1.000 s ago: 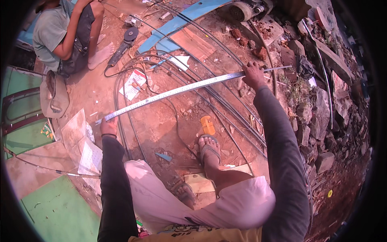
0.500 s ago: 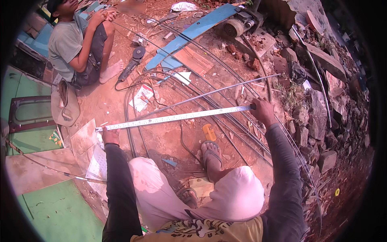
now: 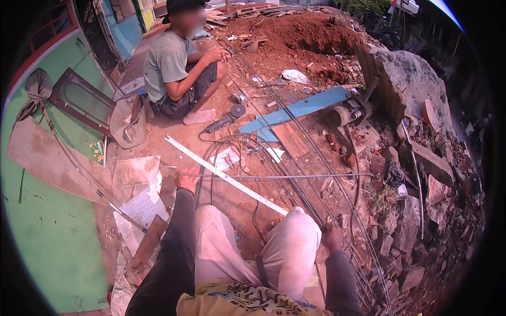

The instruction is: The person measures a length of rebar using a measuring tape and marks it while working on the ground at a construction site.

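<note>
one long, flat white measuring-tape blade (image 3: 226, 177) slants before the wearer, its far end pointing up-left, its near end reaching the pale-trousered right knee (image 3: 294, 237). one thin, straight grey metal rod (image 3: 295, 176) crosses it, running left to right. of two hands, the left hand (image 3: 186, 180) closes narrowly on the rod; the right hand (image 3: 331, 238) curls beside the knee, contents hidden. beyond are one black angle grinder (image 3: 227, 119) and one crouching person (image 3: 167, 66).

Your left hand (image 3: 187, 180) holds the rod (image 3: 316, 176); the tape (image 3: 235, 182) slants across it; your right hand (image 3: 332, 238) is beside your knee (image 3: 296, 229).
</note>
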Demonstrator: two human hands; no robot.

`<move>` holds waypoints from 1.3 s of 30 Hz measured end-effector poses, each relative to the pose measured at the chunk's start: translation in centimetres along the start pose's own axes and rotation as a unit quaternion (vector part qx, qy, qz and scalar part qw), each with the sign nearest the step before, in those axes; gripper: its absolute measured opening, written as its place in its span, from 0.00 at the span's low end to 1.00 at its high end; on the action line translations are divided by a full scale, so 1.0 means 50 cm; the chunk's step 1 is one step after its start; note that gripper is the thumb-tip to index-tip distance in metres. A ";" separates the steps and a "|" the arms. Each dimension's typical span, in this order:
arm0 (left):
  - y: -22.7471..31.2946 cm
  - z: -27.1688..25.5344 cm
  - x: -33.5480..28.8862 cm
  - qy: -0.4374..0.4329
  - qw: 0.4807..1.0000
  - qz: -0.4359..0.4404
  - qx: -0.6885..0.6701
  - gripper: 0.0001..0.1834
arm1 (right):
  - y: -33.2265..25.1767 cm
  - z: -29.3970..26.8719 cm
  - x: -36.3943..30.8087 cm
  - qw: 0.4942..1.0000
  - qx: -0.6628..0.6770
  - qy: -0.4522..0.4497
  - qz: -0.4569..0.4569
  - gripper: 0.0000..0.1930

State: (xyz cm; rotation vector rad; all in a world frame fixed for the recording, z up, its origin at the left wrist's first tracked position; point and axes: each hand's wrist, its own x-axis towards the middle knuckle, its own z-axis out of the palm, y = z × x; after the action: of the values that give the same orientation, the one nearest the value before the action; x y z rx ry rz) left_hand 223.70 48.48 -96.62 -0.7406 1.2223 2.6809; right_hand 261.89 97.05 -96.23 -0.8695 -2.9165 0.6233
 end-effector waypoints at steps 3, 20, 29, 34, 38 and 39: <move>-0.028 0.025 -0.009 0.091 0.994 0.005 -0.067 0.33 | -0.022 -0.011 0.011 0.999 0.037 0.030 -0.016 0.15; -0.052 -0.252 0.065 0.181 0.964 0.020 -0.192 0.24 | 0.037 -0.067 -0.203 0.959 0.170 -0.058 0.220 0.21; -0.017 -0.197 -0.032 0.086 0.982 0.128 -0.107 0.28 | 0.060 0.015 -0.222 0.999 0.024 0.017 0.021 0.09; 0.033 -0.183 -0.073 0.053 0.979 0.150 -0.128 0.29 | -0.016 -0.005 -0.069 0.991 0.061 -0.042 -0.112 0.08; 0.036 -0.183 -0.079 0.051 0.973 0.099 -0.202 0.42 | -0.073 -0.045 0.051 0.970 0.058 -0.074 -0.224 0.08; 0.039 -0.189 -0.082 0.047 0.968 0.085 -0.232 0.46 | -0.089 -0.047 0.083 0.963 0.057 -0.081 -0.251 0.07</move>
State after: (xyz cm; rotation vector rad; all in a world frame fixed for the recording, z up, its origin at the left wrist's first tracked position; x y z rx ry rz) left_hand 230.39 40.65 -98.62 -0.8575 0.6984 3.1536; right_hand 256.44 96.73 -92.68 -0.0524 -3.0146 0.8293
